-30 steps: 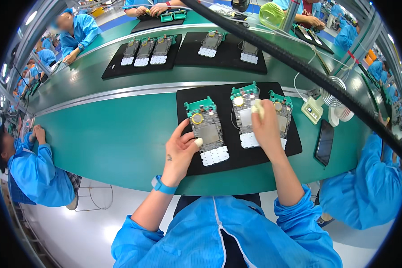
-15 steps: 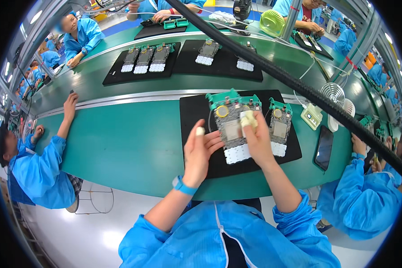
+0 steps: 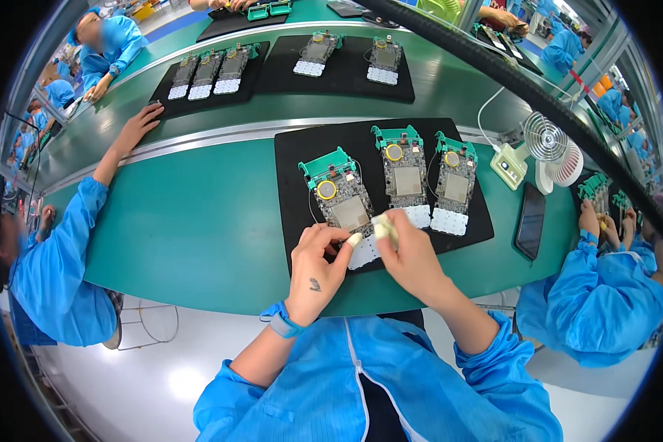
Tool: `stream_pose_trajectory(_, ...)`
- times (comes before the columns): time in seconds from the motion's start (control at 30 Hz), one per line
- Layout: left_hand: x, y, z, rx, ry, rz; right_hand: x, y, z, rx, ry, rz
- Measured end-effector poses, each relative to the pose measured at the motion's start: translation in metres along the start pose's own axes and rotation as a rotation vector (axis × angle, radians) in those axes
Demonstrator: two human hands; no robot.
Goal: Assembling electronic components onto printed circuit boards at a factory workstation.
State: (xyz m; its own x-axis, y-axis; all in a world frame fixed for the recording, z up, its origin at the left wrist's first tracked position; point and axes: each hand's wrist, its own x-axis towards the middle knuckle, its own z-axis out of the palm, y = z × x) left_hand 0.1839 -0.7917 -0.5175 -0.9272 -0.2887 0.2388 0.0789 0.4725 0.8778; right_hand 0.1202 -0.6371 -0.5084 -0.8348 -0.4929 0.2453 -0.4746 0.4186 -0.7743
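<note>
Three green-framed circuit boards lie side by side on a black mat (image 3: pixel 295 158) in front of me. The left circuit board (image 3: pixel 344 205) is tilted, with a yellow disc near its top and a white keypad panel (image 3: pixel 364 254) at its near end. My left hand (image 3: pixel 315 271) pinches that near end, a pale finger cot on one fingertip. My right hand (image 3: pixel 411 256), also in finger cots, grips the same end from the right. The middle board (image 3: pixel 405 173) and the right board (image 3: pixel 455 184) lie untouched.
A dark phone (image 3: pixel 530 219), a small white box with a cable (image 3: pixel 508 166) and two small fans (image 3: pixel 545 137) sit right of the mat. Further mats with boards (image 3: pixel 221 70) lie on the green belt beyond. Blue-coated co-workers sit left (image 3: pixel 59 258) and right (image 3: pixel 604 295).
My left hand came back onto the mat and my right hand shifted from the middle board; both now meet at the left board's near end. The co-worker at left stretched an arm onto the belt.
</note>
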Motion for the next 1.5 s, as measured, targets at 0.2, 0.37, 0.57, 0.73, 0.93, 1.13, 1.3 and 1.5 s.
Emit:
stream_pose_trajectory(0.2, 0.005, 0.005, 0.014, 0.028, 0.107, -0.074, 0.0, 0.006, 0.007, -0.202, -0.098, 0.061)
stream_pose_trajectory(0.37, 0.017, 0.002, 0.031, 0.042, 0.115, -0.102, 0.009, 0.023, 0.003, -0.307, -0.136, 0.035)
stream_pose_trajectory(0.57, 0.048, -0.004, 0.061, 0.024, 0.116, -0.14, 0.034, 0.049, -0.004, -0.464, -0.141, 0.01)
stream_pose_trajectory(0.73, 0.064, -0.002, 0.086, 0.055, 0.092, -0.127, 0.046, 0.072, -0.023, -0.48, -0.091, 0.029)
stream_pose_trajectory(0.93, 0.116, 0.005, 0.08, 0.436, 0.126, 0.203, 0.053, 0.121, -0.085, 0.145, -0.052, 0.168)
stream_pose_trajectory(1.13, 0.17, 0.003, 0.086, 0.401, -0.256, 0.419, 0.08, 0.114, -0.112, 0.461, -0.207, 0.156)
stream_pose_trajectory(1.3, 0.149, 0.041, 0.082, 0.372, -0.135, 0.307, 0.091, 0.103, -0.108, 0.268, -0.095, -0.018)
stream_pose_trajectory(1.5, 0.134, 0.031, 0.103, 0.406, 0.135, 0.234, 0.107, 0.088, -0.096, -0.053, -0.051, -0.32)
